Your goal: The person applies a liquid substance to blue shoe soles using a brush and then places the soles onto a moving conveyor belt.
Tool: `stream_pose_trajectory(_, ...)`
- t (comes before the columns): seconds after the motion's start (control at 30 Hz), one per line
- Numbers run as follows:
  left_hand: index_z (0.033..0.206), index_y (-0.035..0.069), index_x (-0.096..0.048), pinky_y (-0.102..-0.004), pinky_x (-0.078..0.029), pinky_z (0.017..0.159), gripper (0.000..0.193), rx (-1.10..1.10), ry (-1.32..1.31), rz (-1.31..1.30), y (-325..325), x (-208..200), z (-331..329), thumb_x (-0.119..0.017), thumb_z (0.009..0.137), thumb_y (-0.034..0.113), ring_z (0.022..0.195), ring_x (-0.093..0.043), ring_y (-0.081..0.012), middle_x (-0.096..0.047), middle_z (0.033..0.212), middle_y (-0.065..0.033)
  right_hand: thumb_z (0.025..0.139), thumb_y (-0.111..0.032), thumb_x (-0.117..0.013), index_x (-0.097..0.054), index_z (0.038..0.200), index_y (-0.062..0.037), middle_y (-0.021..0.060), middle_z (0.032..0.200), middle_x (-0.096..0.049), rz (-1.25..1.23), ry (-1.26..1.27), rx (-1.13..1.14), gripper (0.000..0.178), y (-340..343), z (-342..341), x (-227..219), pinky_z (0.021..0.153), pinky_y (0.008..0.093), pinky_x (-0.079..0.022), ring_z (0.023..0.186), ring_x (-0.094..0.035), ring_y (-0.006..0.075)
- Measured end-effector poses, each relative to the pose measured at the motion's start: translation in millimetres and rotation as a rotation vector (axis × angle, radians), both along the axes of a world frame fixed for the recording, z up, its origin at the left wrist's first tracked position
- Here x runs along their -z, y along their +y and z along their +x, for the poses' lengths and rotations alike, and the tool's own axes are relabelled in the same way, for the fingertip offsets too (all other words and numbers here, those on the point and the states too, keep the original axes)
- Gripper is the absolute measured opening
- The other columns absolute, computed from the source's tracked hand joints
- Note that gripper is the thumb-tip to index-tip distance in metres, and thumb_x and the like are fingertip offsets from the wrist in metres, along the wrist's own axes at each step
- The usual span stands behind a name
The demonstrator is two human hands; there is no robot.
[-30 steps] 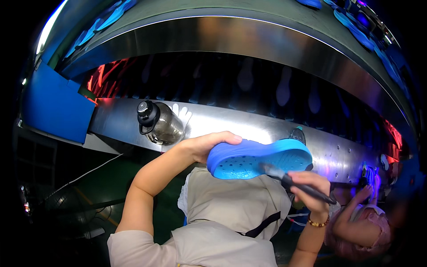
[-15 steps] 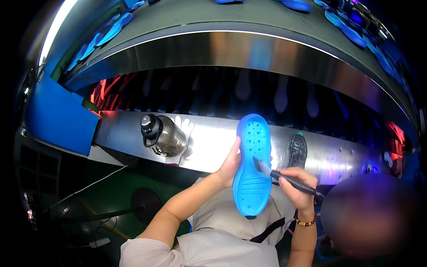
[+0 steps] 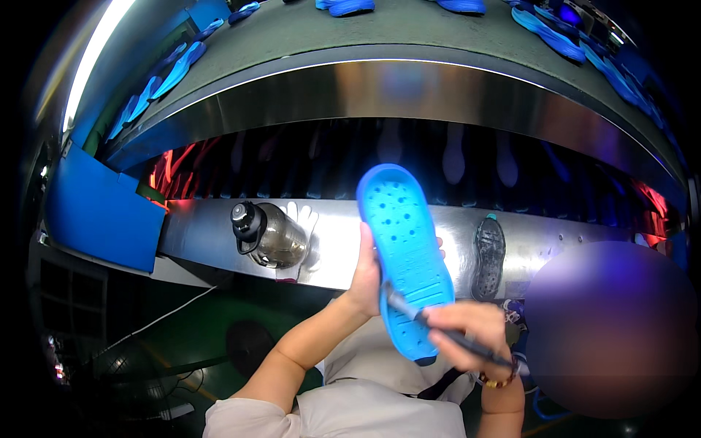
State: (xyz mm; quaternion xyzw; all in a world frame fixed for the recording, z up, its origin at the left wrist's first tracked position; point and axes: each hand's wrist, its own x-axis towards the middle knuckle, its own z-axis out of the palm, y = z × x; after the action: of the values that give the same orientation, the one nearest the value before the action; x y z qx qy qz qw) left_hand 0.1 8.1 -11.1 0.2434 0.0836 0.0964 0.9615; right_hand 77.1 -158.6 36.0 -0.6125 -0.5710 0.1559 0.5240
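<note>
A bright blue shoe sole [image 3: 409, 252], its inner side with round holes and ridges facing up, tilts over my lap and the edge of the steel ledge. My left hand [image 3: 365, 281] grips it from the left and beneath, thumb along its side, with fingertips showing at its right edge. In my right hand [image 3: 471, 328] is a brush [image 3: 404, 306] with a dark handle. Its bristles touch the left rim of the sole, near the lower half. A dark tab sticks out at the sole's bottom end.
On the steel ledge [image 3: 336, 255] stand a dark translucent bottle [image 3: 281, 237], a white glove [image 3: 303, 217] behind it, and a dark sole [image 3: 488, 259] to the right. Above, a green conveyor belt [image 3: 292, 33] carries several blue soles [image 3: 179, 71]. A blurred patch covers the lower right.
The sole has tilted, its top end moving up and left. The brush has gone from the sole's middle down to its left rim, my right hand moving lower with it.
</note>
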Motion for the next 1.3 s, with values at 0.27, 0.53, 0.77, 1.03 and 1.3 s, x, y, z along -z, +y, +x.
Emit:
stream_pose_trajectory(0.27, 0.127, 0.004, -0.034, -0.0463, -0.043, 0.088, 0.089, -0.141, -0.055, 0.114, 11, -11, -1, -0.021, 0.075, 0.075, 0.104, -0.050, -0.0302, -0.048, 0.116, -0.0175, 0.067, 0.001, -0.066, -0.063, 0.087, 0.0035, 0.0157, 0.089, -0.065, -0.067, 0.236, -0.030, 0.020, -19, 9, 15, 0.072, 0.0276, -0.051, 0.080, -0.065, 0.0231)
stream_pose_trajectory(0.53, 0.130, 0.001, -0.030, -0.0458, -0.039, 0.093, 0.088, -0.093, -0.076, 0.121, 16, -33, 7, -0.022, 0.078, 0.071, 0.109, -0.048, -0.0307, -0.045, 0.121, -0.0183, 0.071, 0.004, -0.059, -0.058, 0.090, 0.0053, 0.0199, 0.096, -0.060, 0.150, 0.862, -0.093, 0.018, -20, 15, 47, 0.087, 0.0365, -0.043, 0.095, -0.057, 0.0263)
stream_pose_trajectory(0.77, 0.131, -0.001, -0.028, -0.0435, -0.036, 0.096, 0.069, -0.077, -0.056, 0.068, -12, -9, -6, -0.027, 0.087, 0.053, 0.112, -0.047, -0.0308, -0.043, 0.126, -0.0190, 0.071, 0.004, -0.060, -0.058, 0.088, 0.0067, 0.0202, 0.093, -0.062, 0.155, 0.607, 0.168, 0.017, -6, -14, 40, 0.081, 0.0337, -0.047, 0.089, -0.061, 0.0268)
stream_pose_trajectory(1.03, 0.130, -0.001, -0.030, -0.0356, -0.037, 0.095, 0.052, -0.079, -0.172, -0.024, 2, -12, 8, -0.032, 0.092, 0.034, 0.110, -0.049, -0.0228, -0.047, 0.122, -0.0145, 0.066, 0.005, -0.064, -0.062, 0.087, 0.0048, 0.0200, 0.089, -0.063, 0.113, 0.333, 0.052, 0.021, -2, -3, 14, 0.078, 0.0337, -0.050, 0.085, -0.063, 0.0277)
stream_pose_trajectory(1.3, 0.129, -0.002, -0.033, -0.0420, -0.036, 0.097, 0.057, -0.024, -0.142, 0.045, 6, -27, 9, -0.033, 0.090, 0.040, 0.112, -0.048, -0.0294, -0.044, 0.125, -0.0191, 0.064, 0.002, -0.066, -0.063, 0.083, 0.0029, 0.0161, 0.084, -0.065, 0.034, 0.136, -0.114, 0.019, -1, 21, -3, 0.076, 0.0314, -0.050, 0.082, -0.064, 0.0256)
